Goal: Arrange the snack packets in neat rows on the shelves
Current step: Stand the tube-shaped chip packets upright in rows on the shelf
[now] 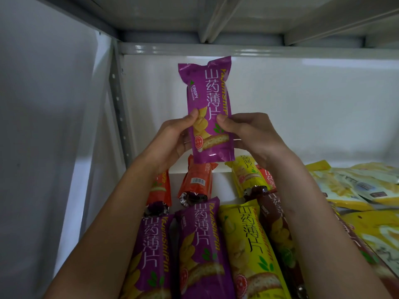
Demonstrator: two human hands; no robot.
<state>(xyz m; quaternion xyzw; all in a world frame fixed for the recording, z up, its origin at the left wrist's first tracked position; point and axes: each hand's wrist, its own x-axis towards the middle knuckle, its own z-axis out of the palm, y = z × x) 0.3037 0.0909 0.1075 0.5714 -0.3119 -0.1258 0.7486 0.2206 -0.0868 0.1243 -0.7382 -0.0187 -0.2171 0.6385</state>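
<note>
Left hand (172,137): fingers curled behind the held packet, thumb pressed on its front left edge; gripping.
Right hand (248,134): thumb on the front right edge, fingers wrapped behind; gripping the same packet.
Held packet (207,108): purple, upright, raised above the shelf (224,182) near its back left corner, in front of the white back wall (302,108).
Held packet print: "山药薄片", "CRISPY", partly hidden Latin lettering in yellow.
Front row: two purple packets (200,251), a yellow packet (252,251) and a brown packet (278,229), lying lengthwise side by side; "山药薄片" and "YaJunShiPin" readable.
Back row: orange packets (195,182), one showing a barcode; another yellow one behind.
Right edge of shelf: pale yellow packs (349,186), overlapping; print unreadable.
</note>
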